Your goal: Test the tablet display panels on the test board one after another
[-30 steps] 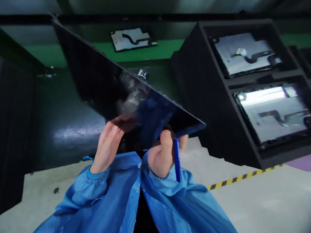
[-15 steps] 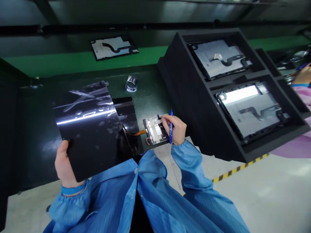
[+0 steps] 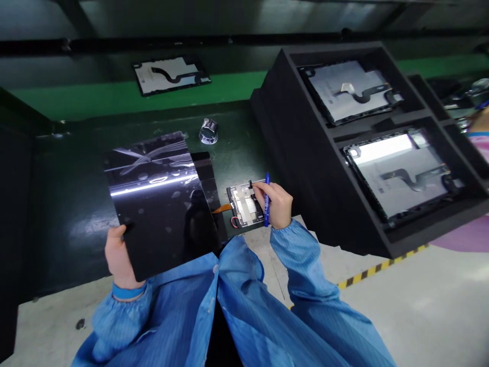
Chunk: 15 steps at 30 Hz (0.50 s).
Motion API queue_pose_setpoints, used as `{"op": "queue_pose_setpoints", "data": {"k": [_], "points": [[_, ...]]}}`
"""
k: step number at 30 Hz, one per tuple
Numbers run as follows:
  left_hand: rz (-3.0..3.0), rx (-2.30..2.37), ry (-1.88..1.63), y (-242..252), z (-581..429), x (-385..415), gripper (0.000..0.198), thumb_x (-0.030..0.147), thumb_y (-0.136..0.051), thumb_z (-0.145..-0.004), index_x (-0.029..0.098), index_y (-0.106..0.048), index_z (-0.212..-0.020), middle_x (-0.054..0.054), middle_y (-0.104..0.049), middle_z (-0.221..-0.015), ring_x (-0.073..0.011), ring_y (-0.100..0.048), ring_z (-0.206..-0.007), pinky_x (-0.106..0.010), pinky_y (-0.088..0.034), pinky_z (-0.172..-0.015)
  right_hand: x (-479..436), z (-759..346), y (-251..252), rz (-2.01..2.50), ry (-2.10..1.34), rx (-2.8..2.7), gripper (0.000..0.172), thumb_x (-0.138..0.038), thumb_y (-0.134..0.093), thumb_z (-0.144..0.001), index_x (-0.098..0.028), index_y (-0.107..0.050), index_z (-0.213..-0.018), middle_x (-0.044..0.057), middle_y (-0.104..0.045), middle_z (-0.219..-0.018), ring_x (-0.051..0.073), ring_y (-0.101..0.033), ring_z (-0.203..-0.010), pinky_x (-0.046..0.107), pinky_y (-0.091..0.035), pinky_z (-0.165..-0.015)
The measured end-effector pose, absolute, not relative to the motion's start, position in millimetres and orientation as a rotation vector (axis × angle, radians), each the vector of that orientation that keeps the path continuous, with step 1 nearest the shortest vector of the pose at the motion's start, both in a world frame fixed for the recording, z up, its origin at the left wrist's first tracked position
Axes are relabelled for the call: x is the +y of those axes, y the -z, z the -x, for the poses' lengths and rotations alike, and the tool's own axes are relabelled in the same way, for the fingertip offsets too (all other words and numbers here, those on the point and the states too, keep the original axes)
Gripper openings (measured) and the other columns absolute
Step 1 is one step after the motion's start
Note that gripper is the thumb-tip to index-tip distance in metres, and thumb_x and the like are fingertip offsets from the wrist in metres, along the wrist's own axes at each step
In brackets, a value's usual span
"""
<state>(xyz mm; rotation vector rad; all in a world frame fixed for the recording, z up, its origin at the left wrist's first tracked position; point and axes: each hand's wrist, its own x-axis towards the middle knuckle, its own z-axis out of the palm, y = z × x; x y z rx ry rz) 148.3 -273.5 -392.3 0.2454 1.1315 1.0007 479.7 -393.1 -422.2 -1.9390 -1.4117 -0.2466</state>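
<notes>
My left hand [image 3: 121,255] grips the lower left edge of a large glossy black screen panel [image 3: 164,214], thumb on top and the other fingers hidden beneath. The panel is tilted, with light streaks and smudges across it. My right hand [image 3: 275,201] is closed around a blue pen [image 3: 267,199] that stands between its fingers. Its thumb and forefinger pinch at a small black connector end [image 3: 251,184] on the top edge of a small circuit board unit [image 3: 245,206]. An orange flat cable [image 3: 221,208] leads left from that unit towards a darker flat panel [image 3: 206,171], partly covered by the screen panel.
A clear round magnifier-like piece [image 3: 208,131] stands on the dark green bench [image 3: 72,168]. Behind lies a tablet display [image 3: 170,75] with a black cable. At right, a black slotted rack [image 3: 301,148] holds more displays [image 3: 405,173]. A co-worker's pink sleeve [image 3: 482,145] shows at far right.
The screen panel and my left hand have shifted right, covering more of the darker panel and the orange cable. My right hand has stayed at the circuit board unit, moving only slightly.
</notes>
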Motion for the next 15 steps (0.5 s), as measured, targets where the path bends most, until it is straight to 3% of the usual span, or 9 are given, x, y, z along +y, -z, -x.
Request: {"op": "queue_pose_setpoints", "data": {"k": [5,10,15], "points": [[0.027,1.024,-0.863,366,-175,-284,0.022,0.017,-0.047,-0.074,0.017,-0.069,-0.070,0.002,-0.070,-0.057,-0.0164,-0.070,-0.060,-0.023,-0.059,-0.064,-393,-438,396,1.727,0.087,-1.127,0.028,-0.020,-0.040,-0.104,-0.023,-0.066,-0.115,0.002,-0.075,-0.088,0.015,-0.072,-0.072,0.029,-0.060,-0.072],[0.135,1.083,-0.851,354,-193,-290,0.027,0.019,-0.047,-0.068,0.015,-0.072,-0.073,-0.005,-0.074,-0.067,-0.0283,-0.075,-0.089,-0.038,-0.062,-0.084,-394,-400,357,1.445,0.030,-1.428,0.035,-0.013,-0.055,-0.094,-0.026,-0.059,-0.126,0.006,-0.072,-0.125,0.023,-0.069,-0.112,0.041,-0.059,-0.093],[0.022,0.995,-0.837,364,-190,-293,0.030,0.020,-0.049,-0.060,0.017,-0.073,-0.077,-0.006,-0.076,-0.079,-0.0326,-0.074,-0.096,-0.045,-0.063,-0.082,-387,-394,345,1.438,0.115,-1.654,0.025,-0.016,-0.058,-0.093,-0.025,-0.062,-0.116,0.004,-0.076,-0.117,0.024,-0.068,-0.115,0.047,-0.052,-0.101]]}}
